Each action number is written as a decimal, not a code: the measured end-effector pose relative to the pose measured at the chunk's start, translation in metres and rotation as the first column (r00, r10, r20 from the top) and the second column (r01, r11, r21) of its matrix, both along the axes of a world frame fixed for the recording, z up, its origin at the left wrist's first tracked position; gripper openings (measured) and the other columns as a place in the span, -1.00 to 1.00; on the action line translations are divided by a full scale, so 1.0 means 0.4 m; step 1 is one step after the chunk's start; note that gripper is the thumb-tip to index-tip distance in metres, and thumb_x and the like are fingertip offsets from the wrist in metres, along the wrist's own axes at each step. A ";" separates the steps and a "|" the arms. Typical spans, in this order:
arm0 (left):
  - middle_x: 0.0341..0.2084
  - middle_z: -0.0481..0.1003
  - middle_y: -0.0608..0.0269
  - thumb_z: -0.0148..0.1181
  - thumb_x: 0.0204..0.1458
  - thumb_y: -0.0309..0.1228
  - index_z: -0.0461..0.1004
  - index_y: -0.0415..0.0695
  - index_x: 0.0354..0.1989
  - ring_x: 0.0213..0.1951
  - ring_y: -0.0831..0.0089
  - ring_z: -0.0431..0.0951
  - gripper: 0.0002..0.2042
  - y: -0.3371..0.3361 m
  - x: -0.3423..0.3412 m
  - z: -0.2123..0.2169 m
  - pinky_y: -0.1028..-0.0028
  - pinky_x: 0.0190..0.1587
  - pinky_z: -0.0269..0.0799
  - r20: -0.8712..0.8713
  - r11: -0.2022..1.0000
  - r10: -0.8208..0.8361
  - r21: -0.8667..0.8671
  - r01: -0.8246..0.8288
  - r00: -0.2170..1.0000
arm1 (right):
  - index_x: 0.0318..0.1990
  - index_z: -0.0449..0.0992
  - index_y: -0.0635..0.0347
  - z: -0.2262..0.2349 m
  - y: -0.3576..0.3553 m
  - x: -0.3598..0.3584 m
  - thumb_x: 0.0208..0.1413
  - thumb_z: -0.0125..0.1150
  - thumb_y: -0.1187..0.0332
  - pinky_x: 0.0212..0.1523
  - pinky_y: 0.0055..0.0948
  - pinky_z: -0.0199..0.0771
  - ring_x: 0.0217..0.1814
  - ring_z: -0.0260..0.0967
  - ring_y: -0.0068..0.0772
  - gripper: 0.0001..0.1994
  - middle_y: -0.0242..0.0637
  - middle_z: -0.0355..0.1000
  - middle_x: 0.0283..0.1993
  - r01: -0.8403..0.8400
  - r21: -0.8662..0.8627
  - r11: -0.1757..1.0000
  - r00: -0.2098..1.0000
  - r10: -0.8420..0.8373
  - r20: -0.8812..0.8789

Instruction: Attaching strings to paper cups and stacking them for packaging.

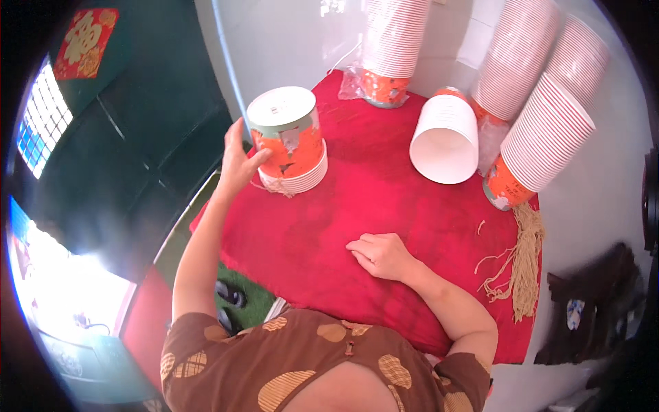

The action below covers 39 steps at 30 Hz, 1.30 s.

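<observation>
The left hand (pixel 238 163), fingers spread, touches the side of an upside-down stack of orange-and-white paper cups (pixel 288 141) on the red worktop (pixel 357 206). The right hand (pixel 382 255) rests loosely curled and empty, well apart from it. Plastic-wrapped cup stacks (pixel 546 134) lean at the far right.

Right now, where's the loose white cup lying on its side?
Head view, far right of the red table: the white cup lies mouth toward the person, beside the leaning cup stacks.
</observation>
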<state>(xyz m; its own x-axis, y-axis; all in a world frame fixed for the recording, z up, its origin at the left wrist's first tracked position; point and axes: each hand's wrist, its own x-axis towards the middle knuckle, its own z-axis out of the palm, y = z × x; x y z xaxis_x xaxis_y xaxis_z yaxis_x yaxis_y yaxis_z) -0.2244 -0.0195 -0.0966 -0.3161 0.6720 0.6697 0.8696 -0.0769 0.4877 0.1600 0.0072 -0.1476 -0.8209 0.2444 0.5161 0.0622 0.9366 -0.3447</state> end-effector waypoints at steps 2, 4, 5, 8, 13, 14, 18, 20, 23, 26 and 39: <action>0.10 0.33 -0.11 0.39 -0.04 -0.39 0.30 -0.31 0.15 0.15 0.01 0.36 -0.42 -0.019 0.086 0.033 0.23 0.20 0.30 -0.108 0.956 0.151 0.269 -0.117 0.983 | -0.24 0.59 0.17 -0.015 0.013 0.003 0.06 0.23 0.38 -0.45 -0.29 0.51 -0.42 0.48 -0.23 -0.87 -0.28 0.47 -0.42 0.016 -0.009 1.000 1.000 -0.016 -0.006; -0.05 0.42 -0.04 0.29 -0.04 -0.59 0.40 -0.28 -0.06 0.03 0.10 0.45 -0.66 -0.072 0.160 0.074 0.26 0.07 0.39 -0.150 0.885 0.082 0.465 -0.003 0.985 | -0.25 0.58 0.16 -0.001 -0.009 -0.014 0.08 0.21 0.36 -0.44 -0.26 0.51 -0.42 0.48 -0.20 -0.87 -0.27 0.46 -0.43 -0.024 0.039 0.999 1.000 0.025 -0.014; -0.10 0.44 -0.03 0.27 -0.05 -0.61 0.42 -0.28 -0.10 -0.01 0.11 0.48 -0.70 -0.076 0.204 0.089 0.27 0.03 0.41 -0.189 0.901 -0.030 0.420 0.108 0.982 | -0.26 0.57 0.15 -0.002 -0.007 -0.013 0.09 0.20 0.35 -0.44 -0.23 0.50 -0.42 0.48 -0.17 -0.88 -0.26 0.45 -0.43 -0.026 0.011 1.000 1.000 0.027 -0.004; -0.30 0.51 0.06 0.23 -0.04 -0.68 0.49 -0.26 -0.28 -0.22 0.18 0.55 -0.85 -0.039 0.342 0.118 0.35 -0.16 0.48 -0.200 0.864 -0.395 0.251 0.436 0.897 | -0.29 0.55 0.16 -0.015 0.008 -0.011 0.10 0.19 0.35 -0.44 -0.21 0.49 -0.42 0.47 -0.16 -0.89 -0.25 0.44 -0.45 -0.030 -0.007 1.000 0.999 0.030 -0.028; -0.46 0.54 0.07 0.23 0.09 -0.46 0.53 -0.28 -0.33 -0.47 0.30 0.56 -0.88 0.105 0.478 0.055 0.33 -0.41 0.46 0.156 0.851 -0.513 -0.041 0.524 0.844 | -0.34 0.53 0.16 0.026 0.021 0.005 0.10 0.18 0.36 -0.44 -0.23 0.47 -0.40 0.47 -0.17 -0.91 -0.25 0.43 -0.45 0.056 0.042 0.998 0.994 -0.052 -0.093; -0.50 0.55 0.04 0.22 0.10 -0.42 0.54 -0.29 -0.33 -0.49 0.33 0.56 -0.84 0.124 0.503 0.060 0.34 -0.41 0.46 0.238 0.849 -0.486 -0.101 0.519 0.841 | -0.36 0.53 0.16 0.034 0.027 0.009 0.10 0.18 0.36 -0.43 -0.24 0.47 -0.38 0.47 -0.18 -0.91 -0.25 0.43 -0.44 0.108 0.056 0.993 0.987 -0.100 -0.127; -0.56 0.57 0.06 0.22 0.08 -0.38 0.54 -0.31 -0.33 -0.50 0.33 0.57 -0.80 0.283 0.547 -0.033 0.36 -0.39 0.47 0.429 0.801 -0.488 -0.127 0.586 0.760 | -0.40 0.51 0.18 0.045 0.101 0.075 0.05 0.21 0.41 -0.35 -0.21 0.49 -0.32 0.46 -0.14 -0.93 -0.21 0.44 -0.39 0.348 0.057 0.936 0.927 -0.335 -0.166; -0.52 0.58 0.05 0.25 0.06 -0.36 0.53 -0.34 -0.32 -0.46 0.31 0.59 -0.77 0.332 0.576 -0.045 0.35 -0.36 0.48 0.579 0.843 -0.388 -0.092 0.530 0.717 | -0.38 0.50 0.20 0.043 0.147 0.116 0.04 0.20 0.43 -0.28 -0.16 0.48 -0.30 0.46 -0.06 -0.95 -0.15 0.45 -0.35 0.475 -0.093 0.875 0.847 -0.483 -0.223; -0.49 0.59 0.05 0.28 0.04 -0.35 0.52 -0.35 -0.30 -0.41 0.31 0.60 -0.75 0.415 0.585 -0.104 0.35 -0.32 0.49 0.589 0.899 -0.310 -0.074 0.431 0.746 | -0.38 0.47 0.26 0.030 0.239 0.181 0.02 0.20 0.51 -0.27 -0.18 0.46 -0.29 0.46 -0.04 -0.96 -0.07 0.44 -0.34 0.624 -0.283 0.728 0.669 -0.685 -0.288; -0.47 0.58 0.05 0.32 0.01 -0.35 0.51 -0.34 -0.30 -0.38 0.32 0.60 -0.74 0.474 0.595 -0.165 0.34 -0.29 0.49 0.612 0.927 -0.284 -0.020 0.374 0.738 | -0.32 0.43 0.29 0.008 0.326 0.249 0.03 0.24 0.49 -0.29 -0.22 0.46 -0.33 0.46 -0.11 -0.89 -0.09 0.42 -0.36 0.716 -0.316 0.623 0.543 -0.781 -0.309; -0.42 0.54 0.27 0.19 0.16 -0.44 0.45 -0.25 -0.22 -0.44 0.56 0.55 -0.86 0.461 0.625 -0.163 0.55 -0.43 0.47 0.778 0.800 -0.435 0.103 0.591 0.453 | -0.34 0.43 0.31 -0.042 0.434 0.268 0.06 0.30 0.42 -0.32 -0.27 0.46 -0.39 0.48 -0.25 -0.82 -0.14 0.47 -0.44 0.737 -0.509 0.445 0.350 -0.895 -0.277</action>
